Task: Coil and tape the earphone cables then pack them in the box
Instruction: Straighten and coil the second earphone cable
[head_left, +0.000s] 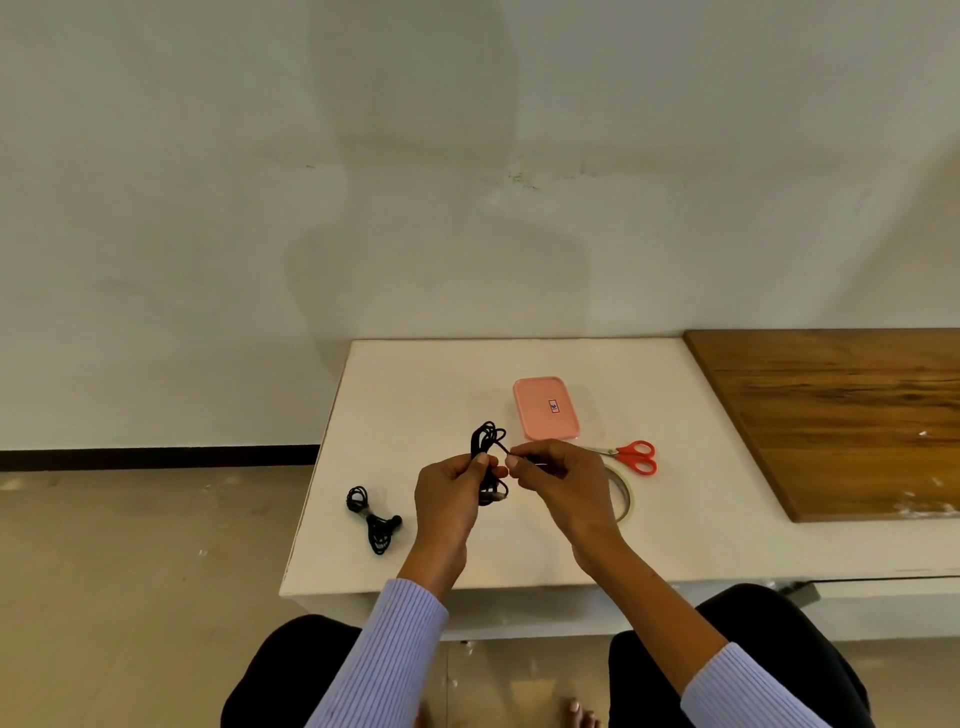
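My left hand (451, 493) grips a coiled black earphone cable (486, 440) upright above the white table (415, 384). My right hand (558, 480) pinches the loose end of that cable just to the right of the coil. A second black earphone cable (371, 519) lies coiled and bound at its middle on the table's left side. The pink box (545, 408) sits closed behind my hands. A roll of clear tape (623, 493) lies under my right hand, partly hidden. Red-handled scissors (636, 456) rest to the right of the box.
A wooden board (841, 415) covers the table's right part. The table's left edge (311, 478) drops to a beige floor. A white wall stands right behind the table. My knees and a bare foot show below the front edge.
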